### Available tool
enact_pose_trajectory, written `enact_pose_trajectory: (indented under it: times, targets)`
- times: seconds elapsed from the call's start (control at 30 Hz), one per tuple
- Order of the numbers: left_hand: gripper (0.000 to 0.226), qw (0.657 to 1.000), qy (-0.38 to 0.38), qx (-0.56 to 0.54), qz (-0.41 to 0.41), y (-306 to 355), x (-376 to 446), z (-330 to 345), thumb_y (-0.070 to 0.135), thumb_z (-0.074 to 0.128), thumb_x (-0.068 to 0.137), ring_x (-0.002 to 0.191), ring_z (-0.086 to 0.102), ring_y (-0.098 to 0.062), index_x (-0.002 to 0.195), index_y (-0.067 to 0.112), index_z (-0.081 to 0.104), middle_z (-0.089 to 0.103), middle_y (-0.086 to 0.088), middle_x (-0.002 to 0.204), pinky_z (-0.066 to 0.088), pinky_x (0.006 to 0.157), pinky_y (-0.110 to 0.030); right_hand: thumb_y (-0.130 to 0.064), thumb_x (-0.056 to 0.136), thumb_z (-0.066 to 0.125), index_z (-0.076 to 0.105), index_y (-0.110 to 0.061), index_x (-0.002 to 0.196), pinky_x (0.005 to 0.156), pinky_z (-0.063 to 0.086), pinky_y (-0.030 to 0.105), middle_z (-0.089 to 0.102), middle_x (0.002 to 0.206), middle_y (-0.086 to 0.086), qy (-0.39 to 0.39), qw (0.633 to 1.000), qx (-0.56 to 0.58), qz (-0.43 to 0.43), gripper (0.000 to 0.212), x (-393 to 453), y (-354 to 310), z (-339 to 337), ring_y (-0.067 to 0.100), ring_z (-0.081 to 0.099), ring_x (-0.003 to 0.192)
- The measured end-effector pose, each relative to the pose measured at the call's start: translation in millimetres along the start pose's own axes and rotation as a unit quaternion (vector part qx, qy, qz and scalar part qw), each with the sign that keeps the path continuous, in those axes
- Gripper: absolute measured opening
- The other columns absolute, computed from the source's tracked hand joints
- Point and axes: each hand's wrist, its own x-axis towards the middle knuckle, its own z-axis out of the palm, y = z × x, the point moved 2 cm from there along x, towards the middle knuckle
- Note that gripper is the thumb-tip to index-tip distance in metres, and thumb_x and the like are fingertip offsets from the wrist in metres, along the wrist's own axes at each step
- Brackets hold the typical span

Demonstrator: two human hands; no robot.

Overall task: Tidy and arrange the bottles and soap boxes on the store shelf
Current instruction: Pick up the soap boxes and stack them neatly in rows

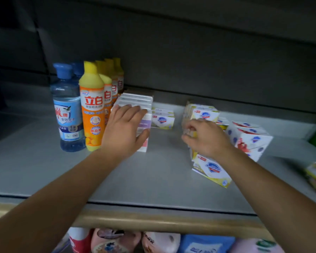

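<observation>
Presently, the tall orange plastic detergent bottle with the yellow cap (pixel 92 106) is taken as the landmark: behind it a row of like bottles is already lined up, and just to its left the clear blue-capped bottles (pixel 67 106) stand upright. Immediately right of it, a stack of white and lilac cardboard soap boxes (pixel 137 103) is gripped by the left hand (pixel 124 130), fingers over the top, thumb curled on the front. Further right, the yellow-and-white soap boxes (pixel 204 114) are pinched by the right hand (pixel 206 137); one box (pixel 212 170) lies tilted in front, and red-and-white soap boxes (pixel 248 137) sit askew beyond. The bottles are judged done; the boxes on the grey metal shelf (pixel 153 179) remain to be squared.
</observation>
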Motion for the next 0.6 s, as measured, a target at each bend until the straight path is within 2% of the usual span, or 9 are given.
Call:
enact_pose_trajectory:
  times: [0.13, 0.27, 0.37, 0.47, 0.53, 0.6]
  targets:
    - [0.055, 0.999, -0.038, 0.018, -0.001, 6, 10, -16, 0.048, 0.053, 0.089, 0.13, 0.047, -0.03, 0.134, 0.017, 0.055, 0.055, -0.008, 0.139, 0.026, 0.113, -0.045, -0.046, 0.085, 0.063, 0.064, -0.019, 0.12, 0.096, 0.046, 0.037, 0.065, 0.12, 0.003, 0.018, 0.999, 0.012, 0.048, 0.044, -50, 34, 0, 0.026, 0.057, 0.115]
    - [0.054, 0.999, -0.034, 0.009, -0.002, 24, 6, -32, 0.043, 0.061, 0.088, 0.129, 0.048, -0.029, 0.134, 0.015, 0.055, 0.055, -0.009, 0.139, 0.031, 0.11, -0.043, -0.052, 0.084, 0.064, 0.052, -0.023, 0.136, 0.101, 0.044, 0.036, 0.053, 0.14, 0.001, -0.037, 0.996, 0.018, 0.085, 0.061, -79, 53, 12, 0.026, 0.051, 0.124]
    - [0.049, 0.996, -0.024, -0.083, 0.002, 45, -11, -37, 0.033, 0.067, 0.085, 0.121, 0.053, -0.03, 0.13, 0.013, 0.06, 0.062, -0.008, 0.13, 0.04, 0.103, -0.037, -0.041, 0.087, 0.064, 0.051, -0.023, 0.137, 0.097, 0.047, 0.037, 0.051, 0.143, 0.004, -0.013, 0.995, 0.021, 0.093, 0.055, -85, 53, 16, 0.027, 0.052, 0.123]
    - [0.047, 0.983, -0.065, -0.168, -0.02, 59, -33, -30, 0.028, 0.068, 0.085, 0.118, 0.056, -0.024, 0.13, 0.015, 0.06, 0.062, -0.004, 0.129, 0.044, 0.097, -0.031, -0.035, 0.084, 0.071, 0.055, -0.024, 0.135, 0.097, 0.046, 0.034, 0.056, 0.138, 0.004, 0.027, 0.996, 0.061, 0.065, 0.055, -88, 38, 17, 0.025, 0.052, 0.123]
    - [0.043, 0.956, -0.103, -0.266, -0.061, 65, -48, -23, 0.024, 0.07, 0.086, 0.109, 0.062, -0.017, 0.128, 0.018, 0.06, 0.063, -0.002, 0.127, 0.048, 0.093, -0.027, -0.035, 0.081, 0.075, 0.059, -0.023, 0.13, 0.093, 0.043, 0.028, 0.061, 0.13, 0.002, 0.013, 0.992, 0.12, 0.033, 0.053, -91, 21, 18, 0.021, 0.055, 0.118]
    - [0.041, 0.898, -0.165, -0.391, -0.115, 68, -58, -17, 0.017, 0.071, 0.086, 0.098, 0.065, -0.007, 0.125, 0.024, 0.06, 0.064, -0.003, 0.122, 0.052, 0.087, -0.024, -0.033, 0.077, 0.079, 0.064, -0.024, 0.121, 0.083, 0.042, 0.022, 0.066, 0.114, -0.003, -0.023, 0.982, 0.189, -0.006, 0.048, -93, 1, 21, 0.014, 0.058, 0.105]
